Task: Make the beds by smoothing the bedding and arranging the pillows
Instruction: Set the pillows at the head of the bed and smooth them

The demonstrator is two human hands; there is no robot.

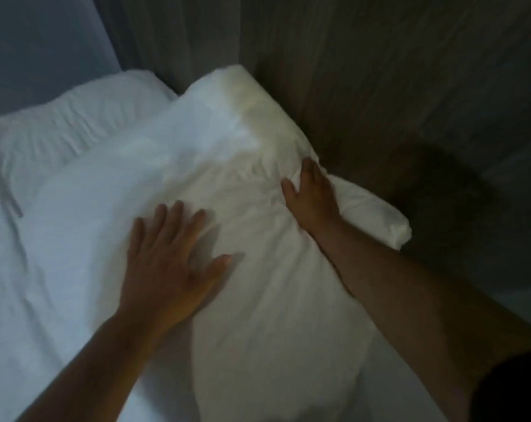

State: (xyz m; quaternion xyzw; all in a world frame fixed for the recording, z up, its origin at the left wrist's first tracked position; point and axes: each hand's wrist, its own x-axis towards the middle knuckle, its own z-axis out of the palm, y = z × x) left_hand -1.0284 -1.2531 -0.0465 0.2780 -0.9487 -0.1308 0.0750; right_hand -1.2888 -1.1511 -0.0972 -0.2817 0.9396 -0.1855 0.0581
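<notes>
1. The rumpled white fabric pillow (252,300) lies along the right edge of the white-sheeted bed (14,315), against the dark wood-grain wall panel (380,86). Its long axis runs away from the person.
2. Left hand (170,269): fingers released and splayed flat mid-pillow.
3. Right hand (311,196): at the pillow's wall-side edge, amid bunched fabric. Whether it is grasping cannot be told.
4. Smoothing probably proceeds along that axis.

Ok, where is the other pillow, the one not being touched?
Head view: the other pillow lies at upper left, just behind the near pillow, by the blue-grey wall.
</notes>
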